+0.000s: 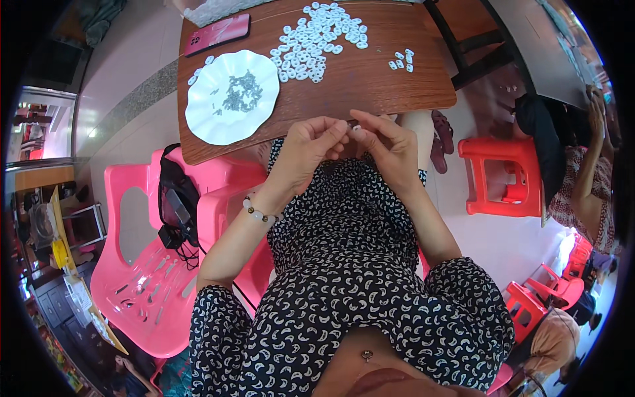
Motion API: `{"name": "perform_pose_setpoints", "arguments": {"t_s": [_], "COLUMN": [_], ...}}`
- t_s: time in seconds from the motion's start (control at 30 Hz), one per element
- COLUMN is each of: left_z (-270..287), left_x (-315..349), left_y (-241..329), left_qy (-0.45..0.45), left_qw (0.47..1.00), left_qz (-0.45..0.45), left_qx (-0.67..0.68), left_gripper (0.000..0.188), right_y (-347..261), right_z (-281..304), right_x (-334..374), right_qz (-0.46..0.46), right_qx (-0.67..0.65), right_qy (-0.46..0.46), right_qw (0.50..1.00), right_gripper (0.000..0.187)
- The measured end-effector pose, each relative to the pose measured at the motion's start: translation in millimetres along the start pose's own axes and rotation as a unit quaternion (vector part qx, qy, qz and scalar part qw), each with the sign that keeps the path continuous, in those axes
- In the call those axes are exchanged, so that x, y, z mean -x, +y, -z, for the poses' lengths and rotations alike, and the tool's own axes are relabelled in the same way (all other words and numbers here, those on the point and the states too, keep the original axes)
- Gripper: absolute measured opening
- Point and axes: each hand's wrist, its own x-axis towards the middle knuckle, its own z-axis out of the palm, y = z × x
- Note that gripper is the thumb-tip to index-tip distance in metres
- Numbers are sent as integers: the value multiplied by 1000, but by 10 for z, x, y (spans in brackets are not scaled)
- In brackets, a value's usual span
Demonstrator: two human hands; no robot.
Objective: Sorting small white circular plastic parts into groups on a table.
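My left hand (314,147) and my right hand (390,147) meet just off the near edge of the brown wooden table (370,92). Both are closed in a fingertip pinch. A tiny dark bit shows between the fingertips, and a whitish spot lies by my right thumb; what each hand holds is too small to make out. Beyond them many small white oval pieces with holes (311,43) lie heaped on the tabletop. To the left, a white wavy-rimmed plate (205,126) holds a scatter of small grey metal-looking bits (242,91).
Several white pieces (401,61) lie apart at the table's right. A pink phone (218,34) rests at the far left corner. Pink chairs (142,291) stand on my left, one with a black bag (177,205). A red stool (503,175) and another person's arm (589,152) are at right.
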Motion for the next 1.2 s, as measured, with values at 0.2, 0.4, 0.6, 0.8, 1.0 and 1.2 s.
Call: {"name": "perform_pose_setpoints", "arguments": {"t_s": [0.2,0.4,0.6,0.8,1.0,1.2], "left_z": [-61,-82,-97,-99,-122,-101], "left_x": [-6,6,13,15,8,14], "left_y": [-23,-56,-38,-58,-50,-61], "left_qy": [27,12,32,20,31,18], "left_qw": [988,972,949,940,926,935], "left_qz": [-81,-125,-132,-140,-171,-138], "left_qx": [-130,-197,-284,-310,-334,-325], "left_gripper": [20,21,19,18,16,18], "right_y": [-35,-1,-2,-20,27,58], "right_z": [80,155,144,137,100,101], "right_x": [-13,-6,24,40,53,60], "right_qz": [-106,-134,-142,-138,-110,-114], "right_qx": [-142,-154,-117,-93,-48,-55], "right_qy": [-25,-53,-34,-31,-3,-5], "right_qw": [984,978,982,986,993,992], "right_gripper": [21,14,15,14,17,17]}}
